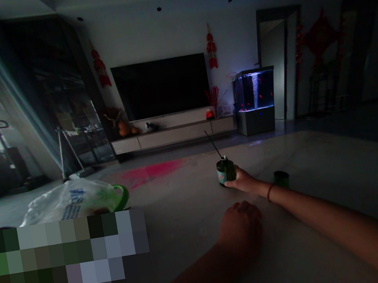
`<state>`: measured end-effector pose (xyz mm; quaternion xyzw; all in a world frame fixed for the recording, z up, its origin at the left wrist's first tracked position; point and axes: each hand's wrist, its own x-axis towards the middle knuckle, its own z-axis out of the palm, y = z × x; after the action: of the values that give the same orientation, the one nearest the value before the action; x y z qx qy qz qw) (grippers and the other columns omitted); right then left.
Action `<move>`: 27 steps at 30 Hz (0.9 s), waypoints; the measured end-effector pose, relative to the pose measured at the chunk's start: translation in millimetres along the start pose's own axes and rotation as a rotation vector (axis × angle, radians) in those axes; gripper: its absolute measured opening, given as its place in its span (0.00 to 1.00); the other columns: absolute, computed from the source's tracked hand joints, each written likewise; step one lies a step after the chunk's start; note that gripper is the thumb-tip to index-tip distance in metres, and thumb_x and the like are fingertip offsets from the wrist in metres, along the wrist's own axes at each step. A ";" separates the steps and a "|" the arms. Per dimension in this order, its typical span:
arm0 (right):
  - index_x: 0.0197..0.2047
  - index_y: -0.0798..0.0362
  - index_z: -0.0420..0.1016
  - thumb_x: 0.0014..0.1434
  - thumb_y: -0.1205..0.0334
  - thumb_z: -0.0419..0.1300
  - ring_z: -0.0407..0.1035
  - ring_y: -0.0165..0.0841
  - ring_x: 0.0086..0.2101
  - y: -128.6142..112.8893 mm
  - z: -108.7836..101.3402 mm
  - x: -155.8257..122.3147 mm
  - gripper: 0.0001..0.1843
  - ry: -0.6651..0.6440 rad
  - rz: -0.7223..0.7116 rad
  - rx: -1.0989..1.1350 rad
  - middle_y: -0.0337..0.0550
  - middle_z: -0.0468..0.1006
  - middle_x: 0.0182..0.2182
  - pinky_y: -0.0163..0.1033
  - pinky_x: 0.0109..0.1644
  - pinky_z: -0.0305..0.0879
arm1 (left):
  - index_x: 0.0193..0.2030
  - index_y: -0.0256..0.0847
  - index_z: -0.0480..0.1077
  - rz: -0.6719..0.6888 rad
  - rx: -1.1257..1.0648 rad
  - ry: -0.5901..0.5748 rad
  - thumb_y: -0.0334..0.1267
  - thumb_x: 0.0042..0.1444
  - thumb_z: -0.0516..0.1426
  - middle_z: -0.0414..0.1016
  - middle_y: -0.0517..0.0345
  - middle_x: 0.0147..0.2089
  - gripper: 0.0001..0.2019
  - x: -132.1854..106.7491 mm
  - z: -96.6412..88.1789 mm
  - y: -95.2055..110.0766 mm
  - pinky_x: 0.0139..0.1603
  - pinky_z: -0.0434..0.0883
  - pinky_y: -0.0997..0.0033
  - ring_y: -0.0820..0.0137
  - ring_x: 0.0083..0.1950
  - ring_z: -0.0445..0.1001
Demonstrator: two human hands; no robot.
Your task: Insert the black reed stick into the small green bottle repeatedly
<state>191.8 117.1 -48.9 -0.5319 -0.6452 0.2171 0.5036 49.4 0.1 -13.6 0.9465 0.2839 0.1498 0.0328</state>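
**Left hand (240,229) resting, right hand (243,181) gripping**

My left hand lies palm-down on the tabletop (185,209), fingers loosely bent and holding nothing. Beyond it, my right hand wraps the upright small green bottle (225,172), which has a thin stick (213,143) in it. A green cap (281,178) stands just right.

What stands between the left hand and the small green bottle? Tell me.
Nothing visible. Only bare table top lies between the left hand and the green bottle, which the right hand holds from its right side. The green cap sits off to the right, beyond that wrist.
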 end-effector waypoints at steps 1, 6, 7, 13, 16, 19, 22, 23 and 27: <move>0.37 0.55 0.63 0.38 0.60 0.62 0.68 0.35 0.37 -1.1 -0.1 -0.2 0.21 -0.031 -0.021 0.014 0.43 0.72 0.34 0.43 0.42 0.62 | 0.37 0.39 0.66 0.001 0.002 -0.006 0.30 0.51 0.46 0.69 0.57 0.39 0.10 0.0 -0.2 0.2 0.43 0.65 0.71 0.71 0.40 0.67; 0.40 0.55 0.62 0.33 0.58 0.65 0.66 0.37 0.39 -3.6 -1.0 -1.1 0.29 0.060 -0.072 -0.035 0.45 0.71 0.38 0.43 0.43 0.62 | 0.37 0.39 0.66 0.007 0.002 -0.008 0.30 0.51 0.46 0.69 0.56 0.39 0.10 0.1 0.4 0.0 0.44 0.64 0.70 0.71 0.40 0.67; 0.41 0.55 0.62 0.33 0.59 0.65 0.66 0.37 0.40 -3.4 -1.1 -1.1 0.30 0.088 -0.062 -0.045 0.45 0.70 0.38 0.43 0.44 0.61 | 0.36 0.39 0.66 0.005 0.003 -0.005 0.30 0.51 0.46 0.69 0.56 0.39 0.10 0.1 0.7 -0.2 0.44 0.64 0.70 0.71 0.40 0.67; 0.36 0.55 0.62 0.37 0.64 0.61 0.67 0.33 0.33 -6.0 -1.1 -1.5 0.20 0.002 0.003 0.025 0.41 0.71 0.32 0.41 0.41 0.63 | 0.37 0.39 0.67 0.015 0.016 0.000 0.30 0.51 0.46 0.70 0.56 0.38 0.11 1.0 1.6 -0.7 0.43 0.65 0.70 0.70 0.40 0.67; 0.37 0.56 0.62 0.36 0.60 0.63 0.67 0.33 0.33 -8.0 -0.9 -2.3 0.23 -0.009 -0.016 0.029 0.41 0.71 0.32 0.40 0.40 0.63 | 0.36 0.39 0.67 0.008 0.005 -0.003 0.30 0.50 0.46 0.70 0.56 0.38 0.11 1.4 1.3 -0.8 0.43 0.65 0.70 0.70 0.40 0.67; 0.39 0.55 0.60 0.33 0.59 0.65 0.66 0.34 0.36 -7.7 -0.8 -2.5 0.28 0.053 -0.039 0.000 0.42 0.70 0.35 0.41 0.42 0.62 | 0.37 0.39 0.66 0.017 -0.001 -0.010 0.30 0.50 0.46 0.70 0.56 0.39 0.11 1.2 0.9 -0.9 0.44 0.65 0.70 0.70 0.41 0.67; 0.39 0.54 0.59 0.33 0.60 0.65 0.66 0.34 0.37 -6.2 -0.9 -2.4 0.28 0.085 -0.021 -0.012 0.42 0.70 0.35 0.41 0.43 0.61 | 0.37 0.38 0.66 0.021 0.005 -0.020 0.30 0.50 0.46 0.70 0.56 0.39 0.11 0.8 1.1 -0.8 0.44 0.65 0.70 0.70 0.40 0.67; 0.38 0.54 0.59 0.34 0.60 0.65 0.67 0.34 0.36 -5.8 -1.0 -2.3 0.27 0.076 -0.010 -0.004 0.41 0.70 0.34 0.41 0.43 0.62 | 0.37 0.38 0.66 0.018 0.007 -0.020 0.30 0.50 0.46 0.69 0.56 0.39 0.10 0.7 1.4 -0.9 0.44 0.65 0.69 0.70 0.40 0.67; 0.36 0.55 0.60 0.35 0.61 0.64 0.67 0.32 0.33 -5.9 -1.4 -2.9 0.23 0.030 0.014 0.048 0.40 0.71 0.31 0.40 0.41 0.62 | 0.37 0.38 0.66 0.004 -0.009 -0.002 0.30 0.50 0.47 0.69 0.56 0.40 0.10 0.7 2.3 -1.0 0.44 0.64 0.70 0.70 0.40 0.67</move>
<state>190.1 112.1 -44.8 -0.5271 -0.6284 0.2279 0.5246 50.1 1.4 -15.7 0.9471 0.2812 0.1501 0.0369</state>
